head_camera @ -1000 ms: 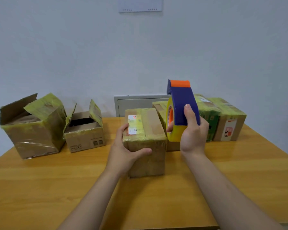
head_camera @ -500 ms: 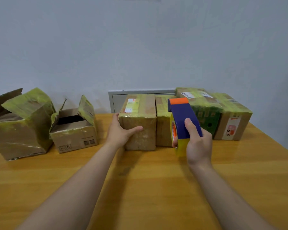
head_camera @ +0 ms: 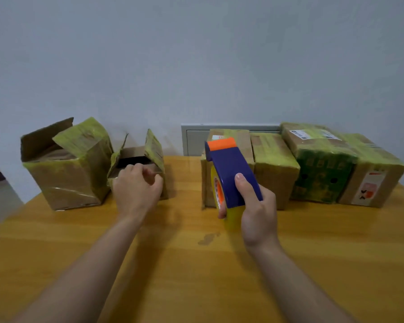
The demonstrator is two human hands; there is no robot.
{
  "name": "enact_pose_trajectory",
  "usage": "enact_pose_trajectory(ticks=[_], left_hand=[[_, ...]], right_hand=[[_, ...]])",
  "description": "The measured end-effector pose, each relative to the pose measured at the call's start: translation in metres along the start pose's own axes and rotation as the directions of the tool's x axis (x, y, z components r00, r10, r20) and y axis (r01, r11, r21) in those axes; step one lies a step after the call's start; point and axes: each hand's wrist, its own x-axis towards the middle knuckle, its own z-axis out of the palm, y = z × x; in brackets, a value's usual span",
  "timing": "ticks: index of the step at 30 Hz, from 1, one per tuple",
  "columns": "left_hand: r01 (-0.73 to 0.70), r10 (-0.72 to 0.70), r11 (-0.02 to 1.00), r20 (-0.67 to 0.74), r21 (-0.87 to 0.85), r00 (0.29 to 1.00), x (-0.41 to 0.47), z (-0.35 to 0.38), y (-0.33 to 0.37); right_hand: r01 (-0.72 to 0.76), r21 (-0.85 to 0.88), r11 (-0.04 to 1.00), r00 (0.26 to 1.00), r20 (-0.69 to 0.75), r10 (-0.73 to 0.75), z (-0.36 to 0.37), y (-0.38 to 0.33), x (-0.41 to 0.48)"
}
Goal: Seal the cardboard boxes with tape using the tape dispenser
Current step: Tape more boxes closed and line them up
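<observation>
While our right hand grips the tape dispenser, our left hand hangs loosely curled, empty; open box just beyond it, flaps may spring up, wrinkling tape.

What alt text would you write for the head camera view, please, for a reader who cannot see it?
A person's right hand grips a blue and orange tape dispenser over a wooden table, while the curled left hand reaches for a small open box. A larger open box stands farther left; four taped boxes line the right.
</observation>
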Motion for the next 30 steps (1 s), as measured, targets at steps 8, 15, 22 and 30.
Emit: enact_pose_trajectory(ticks=[8, 15, 22, 30], left_hand=[[-0.15, -0.036, 0.886, 0.388, 0.438, 0.921, 0.012, 0.001, -0.04], [-0.208, 0.009, 0.846, 0.376, 0.49, 0.926, -0.03, -0.043, -0.014], [-0.334, 0.089, 0.86, 0.53, 0.386, 0.843, -0.092, -0.111, 0.039], [-0.265, 0.281, 0.842, -0.037, -0.469, 0.959, -0.064, -0.12, -0.005]], right_hand=[[-0.105, -0.001, 0.995, 0.994, 0.029, 0.105, 0.025, 0.011, -0.016], [-0.11, -0.026, 0.994, 0.994, -0.002, 0.11, 0.029, 0.004, -0.02], [-0.064, -0.059, 0.996, 0.998, 0.015, 0.065, 0.031, -0.012, -0.033], [-0.037, -0.051, 0.998, 0.999, 0.025, 0.038, 0.025, -0.032, -0.045]])
